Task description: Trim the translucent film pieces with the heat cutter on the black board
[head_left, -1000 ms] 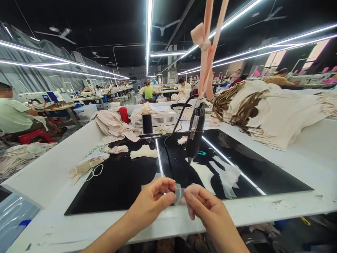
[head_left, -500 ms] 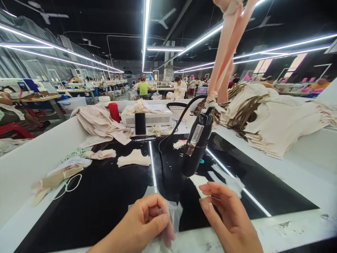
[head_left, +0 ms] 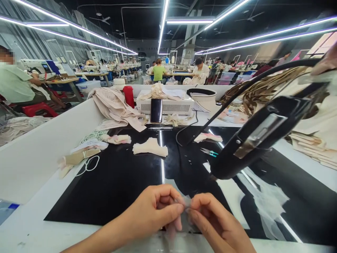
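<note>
Pinching a thin translucent sheet (head_left: pixel 187 201) in bent left fingers (head_left: pixel 167 191) and right fingers (head_left: pixel 207 200), low over the black mat (head_left: pixel 113 189). Showing a cream fabric piece (head_left: pixel 150 147) flat on the mat beyond the left fingers, a tilted black tool (head_left: pixel 244 140) beyond the right fingers, and translucent scraps (head_left: pixel 271 202) to their right.

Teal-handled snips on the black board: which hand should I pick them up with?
Probably your right hand: the snips lie nearly straight ahead of it, farther from your left hand. Mind the black tool hanging close by.
</note>
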The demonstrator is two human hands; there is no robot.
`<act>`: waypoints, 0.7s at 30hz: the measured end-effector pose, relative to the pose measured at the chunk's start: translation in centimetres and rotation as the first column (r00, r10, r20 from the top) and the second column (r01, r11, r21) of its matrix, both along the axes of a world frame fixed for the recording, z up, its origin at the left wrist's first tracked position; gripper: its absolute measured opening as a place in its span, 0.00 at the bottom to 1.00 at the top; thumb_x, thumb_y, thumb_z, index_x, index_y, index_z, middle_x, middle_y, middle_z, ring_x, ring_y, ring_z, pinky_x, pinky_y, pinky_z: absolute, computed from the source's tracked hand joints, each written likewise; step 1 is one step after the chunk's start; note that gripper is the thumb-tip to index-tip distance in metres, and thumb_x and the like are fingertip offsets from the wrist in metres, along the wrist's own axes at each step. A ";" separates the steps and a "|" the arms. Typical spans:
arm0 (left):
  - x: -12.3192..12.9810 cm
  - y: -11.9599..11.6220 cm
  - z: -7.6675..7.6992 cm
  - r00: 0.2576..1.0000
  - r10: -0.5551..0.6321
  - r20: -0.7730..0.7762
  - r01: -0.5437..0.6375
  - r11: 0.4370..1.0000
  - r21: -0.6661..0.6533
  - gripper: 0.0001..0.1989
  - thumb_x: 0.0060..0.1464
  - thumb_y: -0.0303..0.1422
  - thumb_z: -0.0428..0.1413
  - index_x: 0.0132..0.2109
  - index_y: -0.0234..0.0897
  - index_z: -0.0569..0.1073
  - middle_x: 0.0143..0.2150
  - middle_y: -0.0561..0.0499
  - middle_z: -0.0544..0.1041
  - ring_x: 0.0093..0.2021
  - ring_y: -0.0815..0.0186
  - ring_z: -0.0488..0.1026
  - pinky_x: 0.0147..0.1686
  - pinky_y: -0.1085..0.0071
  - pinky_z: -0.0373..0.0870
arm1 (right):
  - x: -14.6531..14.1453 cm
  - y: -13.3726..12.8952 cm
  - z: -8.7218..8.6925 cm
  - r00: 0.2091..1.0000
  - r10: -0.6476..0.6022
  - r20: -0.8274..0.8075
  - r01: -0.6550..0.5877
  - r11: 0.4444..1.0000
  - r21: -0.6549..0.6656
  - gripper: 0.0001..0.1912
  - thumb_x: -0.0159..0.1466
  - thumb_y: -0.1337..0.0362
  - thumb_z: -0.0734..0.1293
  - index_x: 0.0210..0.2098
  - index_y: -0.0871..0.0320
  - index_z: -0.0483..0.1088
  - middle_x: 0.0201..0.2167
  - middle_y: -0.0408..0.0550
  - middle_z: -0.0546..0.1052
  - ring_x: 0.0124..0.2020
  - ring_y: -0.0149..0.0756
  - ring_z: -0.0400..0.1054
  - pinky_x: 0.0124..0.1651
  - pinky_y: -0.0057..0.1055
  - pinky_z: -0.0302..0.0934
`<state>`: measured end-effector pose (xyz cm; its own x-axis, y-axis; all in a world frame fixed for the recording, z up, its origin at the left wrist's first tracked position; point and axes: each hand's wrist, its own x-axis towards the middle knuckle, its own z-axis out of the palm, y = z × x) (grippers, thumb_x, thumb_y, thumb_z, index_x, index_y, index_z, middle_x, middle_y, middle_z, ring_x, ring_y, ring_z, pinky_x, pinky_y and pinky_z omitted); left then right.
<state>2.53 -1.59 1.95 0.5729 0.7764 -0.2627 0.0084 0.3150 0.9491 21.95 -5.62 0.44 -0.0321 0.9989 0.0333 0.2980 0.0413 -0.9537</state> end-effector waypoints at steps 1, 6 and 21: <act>-0.1 0.1 -0.1 1.000 0.023 -0.015 -0.023 1.000 0.008 0.14 0.58 0.44 0.62 0.39 0.37 0.73 0.27 0.53 0.77 0.21 0.71 0.71 0.25 0.75 0.66 | 0.0 0.3 0.1 1.000 -0.004 0.006 0.004 1.000 -0.017 0.21 0.64 0.40 0.67 0.31 0.50 0.73 0.25 0.42 0.74 0.26 0.35 0.69 0.29 0.26 0.67; -0.4 0.8 -0.4 0.977 0.169 -0.128 -0.156 0.982 0.109 0.11 0.58 0.35 0.60 0.47 0.40 0.72 0.31 0.55 0.77 0.24 0.70 0.72 0.26 0.75 0.67 | 0.1 1.7 -0.3 0.999 0.008 0.048 -0.008 1.000 -0.001 0.16 0.66 0.45 0.67 0.34 0.49 0.78 0.28 0.42 0.76 0.20 0.32 0.67 0.24 0.27 0.65; -1.0 0.5 -1.8 0.634 0.570 -0.523 0.216 0.519 0.827 0.10 0.67 0.33 0.55 0.33 0.41 0.72 0.27 0.53 0.75 0.25 0.65 0.71 0.27 0.68 0.54 | 0.0 3.6 -3.3 0.697 -0.079 0.713 -0.320 0.855 0.408 0.14 0.75 0.58 0.60 0.44 0.50 0.77 0.33 0.46 0.81 0.30 0.36 0.74 0.31 0.30 0.68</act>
<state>1.53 -1.08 0.19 0.3356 0.8968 0.2883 0.7781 -0.4364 0.4517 21.97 -2.02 -2.84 -0.3634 0.8395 0.4040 0.8063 0.5006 -0.3149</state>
